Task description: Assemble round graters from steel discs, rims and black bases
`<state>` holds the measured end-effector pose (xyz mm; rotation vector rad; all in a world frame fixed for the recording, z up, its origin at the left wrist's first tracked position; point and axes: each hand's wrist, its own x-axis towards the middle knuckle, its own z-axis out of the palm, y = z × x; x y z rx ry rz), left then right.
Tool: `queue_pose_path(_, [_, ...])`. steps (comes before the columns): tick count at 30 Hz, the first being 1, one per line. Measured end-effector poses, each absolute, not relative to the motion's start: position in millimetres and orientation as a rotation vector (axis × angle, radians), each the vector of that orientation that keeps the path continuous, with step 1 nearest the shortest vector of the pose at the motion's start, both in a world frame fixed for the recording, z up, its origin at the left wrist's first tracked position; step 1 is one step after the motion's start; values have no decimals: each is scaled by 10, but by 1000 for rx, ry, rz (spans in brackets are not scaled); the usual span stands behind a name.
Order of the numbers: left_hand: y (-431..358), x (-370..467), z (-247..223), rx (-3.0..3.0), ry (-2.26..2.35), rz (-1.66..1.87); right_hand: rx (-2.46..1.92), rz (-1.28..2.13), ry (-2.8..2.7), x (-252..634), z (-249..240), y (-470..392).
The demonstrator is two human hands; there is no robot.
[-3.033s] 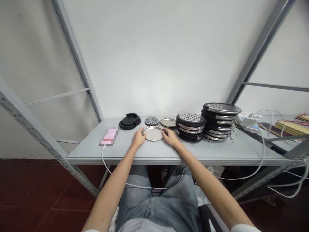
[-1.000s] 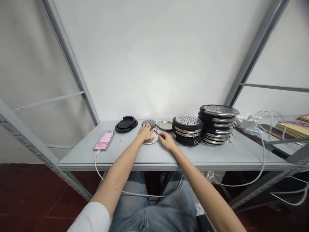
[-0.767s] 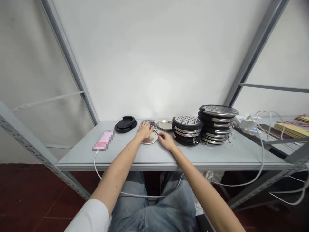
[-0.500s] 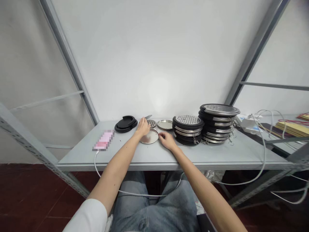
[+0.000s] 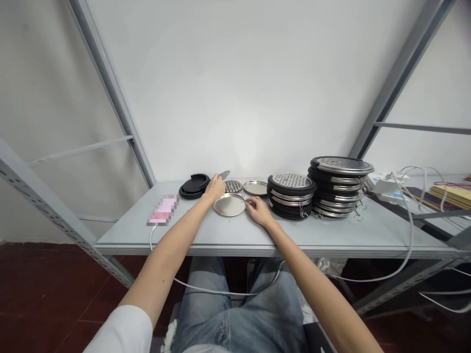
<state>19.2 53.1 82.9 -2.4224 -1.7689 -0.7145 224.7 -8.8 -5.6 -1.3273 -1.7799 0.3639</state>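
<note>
My left hand (image 5: 216,187) is closed on a perforated metal disc (image 5: 224,174), which stands tilted above the tabletop and is partly hidden by my fingers. A shallow round metal plate (image 5: 230,206) with a raised rim lies flat in front of me. At its right edge, my right hand (image 5: 258,211) has its curled fingers and thumb on the rim. Behind the plate lies another perforated disc (image 5: 232,186), with a small metal clasp beside it. A second shallow metal plate (image 5: 255,187) rests to the right of that.
Black ring-shaped parts (image 5: 194,186) are piled at the left, behind a blurred pink phone (image 5: 163,210) on a white cable. Two stacks stand at the right: a shorter stack (image 5: 292,196) and a taller stack (image 5: 340,186) of black-edged metal discs with hooks. Metal posts flank the table (image 5: 206,240).
My left hand has drawn back slightly left with the perforated disc, uncovering more of the metal plate. My right hand stays at the plate's rim. The view has shifted a little.
</note>
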Motion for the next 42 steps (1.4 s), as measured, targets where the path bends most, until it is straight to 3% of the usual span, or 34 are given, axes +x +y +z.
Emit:
queue_pose_path(5, [330,100,942,-2485,-1474,-799,-1318,356,-1787,2248,-66,-80])
queue_pose_path(10, [-122,-90,608,-2566,-1134,-756,-1327,344,-1717,2247,-118,-42])
queue_pose_path(16, [-528,-257,178,-2576,-1158,-746,-1207,110,-1829,2192,-50,-193])
queue_pose_path(21, [-530,-282,139,-2619,-1061,-896,-1067,-169,-2033,2142,39,-317])
queue_pose_path(26, [-549,-303,145,-2720,-885,-1007,-1074,-232,-2019,2149,23,-314])
queue_pose_path(32, [-384,-297,199,-2553,-1349,-1138,-1137,-88,-1789,2187,6,-296])
queue_pose_path(36, [-130,-281,199,-2485,-1798,-879,-1224,-15,-1760,2203,12,-291])
queue_pose_path(42, [-46,-314,114,-2571,-1800,-829,-1247,-55,-1873,2195,15,-299])
